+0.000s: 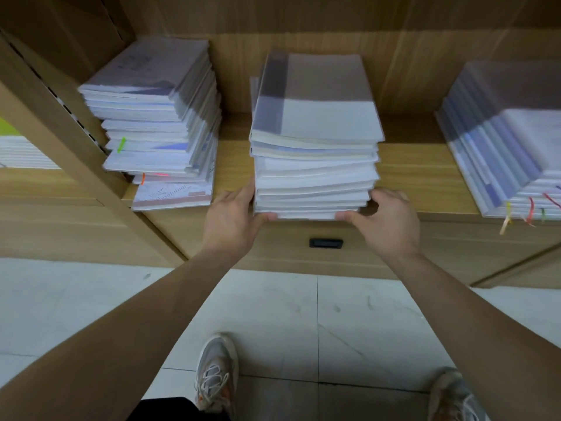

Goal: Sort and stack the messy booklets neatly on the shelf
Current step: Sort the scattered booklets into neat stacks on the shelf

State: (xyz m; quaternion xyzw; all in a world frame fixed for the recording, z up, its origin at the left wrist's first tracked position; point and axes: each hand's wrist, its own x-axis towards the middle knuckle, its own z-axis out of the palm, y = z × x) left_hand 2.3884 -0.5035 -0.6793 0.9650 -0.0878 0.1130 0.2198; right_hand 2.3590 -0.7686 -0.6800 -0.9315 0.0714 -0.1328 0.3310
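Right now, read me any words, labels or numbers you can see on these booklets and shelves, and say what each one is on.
"Resolution": my best reading of the large blurred word on the white booklet with a reddish band, lying at the bottom of the left pile.
Smaller print on that cover: too blurred.
Faint marks on the left pile's top pale booklet: unreadable.
Nothing else shows text.

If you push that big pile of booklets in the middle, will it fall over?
Probably not all at once. The middle stack is tall and its edges are uneven, so upper booklets may slide. The covers look glossy, so likely slippery. The left hand and right hand hold its bottom corners, which should steady it.
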